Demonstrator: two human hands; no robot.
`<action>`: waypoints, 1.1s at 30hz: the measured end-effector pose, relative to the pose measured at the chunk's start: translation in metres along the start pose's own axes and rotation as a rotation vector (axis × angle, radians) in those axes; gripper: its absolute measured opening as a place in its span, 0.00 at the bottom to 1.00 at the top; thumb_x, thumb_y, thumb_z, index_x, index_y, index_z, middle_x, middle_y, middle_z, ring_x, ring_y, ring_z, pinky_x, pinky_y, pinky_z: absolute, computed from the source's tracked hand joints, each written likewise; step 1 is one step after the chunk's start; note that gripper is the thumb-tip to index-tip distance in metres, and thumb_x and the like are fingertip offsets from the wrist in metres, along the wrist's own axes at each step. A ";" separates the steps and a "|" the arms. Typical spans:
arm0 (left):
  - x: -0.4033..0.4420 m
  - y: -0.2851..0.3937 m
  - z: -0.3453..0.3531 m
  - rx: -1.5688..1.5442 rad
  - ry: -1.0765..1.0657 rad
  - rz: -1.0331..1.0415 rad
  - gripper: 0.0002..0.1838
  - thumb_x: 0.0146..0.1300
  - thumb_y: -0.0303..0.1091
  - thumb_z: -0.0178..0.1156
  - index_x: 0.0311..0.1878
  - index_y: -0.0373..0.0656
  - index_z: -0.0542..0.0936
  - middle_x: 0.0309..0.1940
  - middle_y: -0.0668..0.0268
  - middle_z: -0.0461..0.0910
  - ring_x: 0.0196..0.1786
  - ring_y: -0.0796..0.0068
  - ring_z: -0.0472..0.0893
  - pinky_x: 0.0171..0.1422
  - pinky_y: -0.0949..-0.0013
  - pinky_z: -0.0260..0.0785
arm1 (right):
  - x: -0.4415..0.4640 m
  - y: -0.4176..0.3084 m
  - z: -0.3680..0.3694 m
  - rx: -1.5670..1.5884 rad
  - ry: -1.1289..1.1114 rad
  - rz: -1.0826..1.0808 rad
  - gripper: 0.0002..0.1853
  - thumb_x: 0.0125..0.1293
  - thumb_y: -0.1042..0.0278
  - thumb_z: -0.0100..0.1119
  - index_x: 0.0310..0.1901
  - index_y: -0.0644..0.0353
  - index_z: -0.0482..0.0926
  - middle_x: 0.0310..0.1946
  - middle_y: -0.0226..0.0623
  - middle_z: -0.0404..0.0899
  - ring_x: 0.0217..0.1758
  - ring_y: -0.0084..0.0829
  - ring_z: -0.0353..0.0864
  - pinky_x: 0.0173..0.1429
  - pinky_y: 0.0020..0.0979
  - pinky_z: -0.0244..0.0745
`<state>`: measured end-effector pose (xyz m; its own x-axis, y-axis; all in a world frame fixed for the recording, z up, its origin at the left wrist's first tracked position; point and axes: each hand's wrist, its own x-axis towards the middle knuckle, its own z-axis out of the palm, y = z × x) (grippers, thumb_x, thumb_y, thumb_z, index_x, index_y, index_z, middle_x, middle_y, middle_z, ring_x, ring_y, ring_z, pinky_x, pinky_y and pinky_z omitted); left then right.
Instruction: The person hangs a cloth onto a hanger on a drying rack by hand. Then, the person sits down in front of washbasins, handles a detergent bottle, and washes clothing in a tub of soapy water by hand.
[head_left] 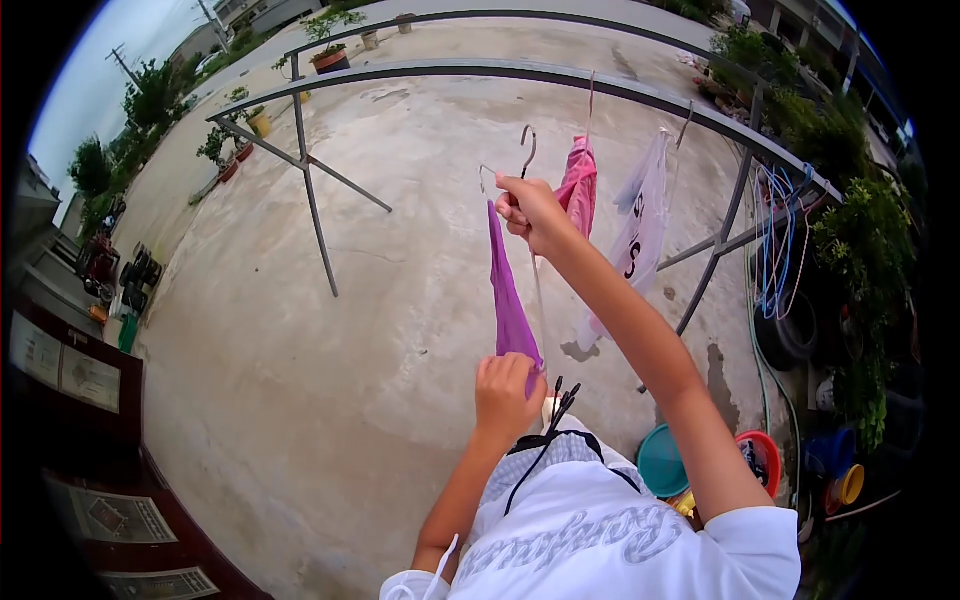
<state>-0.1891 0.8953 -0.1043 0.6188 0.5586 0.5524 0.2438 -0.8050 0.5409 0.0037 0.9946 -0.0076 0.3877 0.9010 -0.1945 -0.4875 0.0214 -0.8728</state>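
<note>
- Right hand: raised, curled closed on a wire hanger; the hook shows beside the thumb, the gripped part is hidden.
- Left hand: lower, fingers closed on the bottom end of the purple cloth, which they partly cover.
- The purple cloth stretches narrowly between the two hands; its folds make the garment type hard to tell.
- Behind the right arm, pink garment and white lettered piece hang on the metal rack, partly covered.
- Teal basin and red basin: partly hidden by arm and shirt; the red one's dark contents are unclear.
</note>
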 end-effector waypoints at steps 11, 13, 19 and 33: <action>0.111 -0.072 0.047 0.116 0.109 -0.193 0.09 0.57 0.33 0.55 0.26 0.39 0.70 0.22 0.61 0.73 0.28 0.59 0.73 0.34 0.60 0.62 | 0.138 -0.032 -0.008 0.299 -0.105 -0.011 0.06 0.59 0.74 0.51 0.27 0.60 0.66 0.17 0.28 0.69 0.14 0.13 0.59 0.19 0.17 0.57; 0.137 -0.084 0.050 0.170 0.118 -0.167 0.08 0.56 0.31 0.55 0.25 0.39 0.69 0.21 0.60 0.71 0.26 0.58 0.71 0.34 0.59 0.61 | 0.167 -0.043 -0.012 0.318 -0.109 -0.018 0.05 0.59 0.75 0.50 0.27 0.60 0.67 0.18 0.28 0.69 0.15 0.13 0.60 0.19 0.17 0.58; 0.186 -0.117 0.052 0.162 0.178 -0.175 0.08 0.55 0.30 0.54 0.24 0.39 0.68 0.21 0.60 0.70 0.27 0.57 0.70 0.36 0.59 0.61 | 0.230 -0.061 -0.023 0.422 -0.188 -0.011 0.06 0.61 0.74 0.50 0.26 0.60 0.67 0.18 0.28 0.69 0.15 0.13 0.62 0.19 0.16 0.61; 0.196 -0.188 0.037 0.129 0.015 -0.268 0.05 0.54 0.30 0.55 0.26 0.40 0.72 0.22 0.60 0.74 0.27 0.60 0.73 0.36 0.60 0.62 | 0.252 -0.026 -0.012 0.093 0.008 -0.063 0.10 0.62 0.66 0.49 0.40 0.62 0.65 0.26 0.34 0.74 0.26 0.21 0.73 0.32 0.26 0.74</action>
<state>-0.0860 1.1484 -0.1212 0.5085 0.7565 0.4111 0.4899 -0.6469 0.5844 0.1229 1.2159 -0.0392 0.4257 0.8932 -0.1447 -0.5325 0.1180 -0.8381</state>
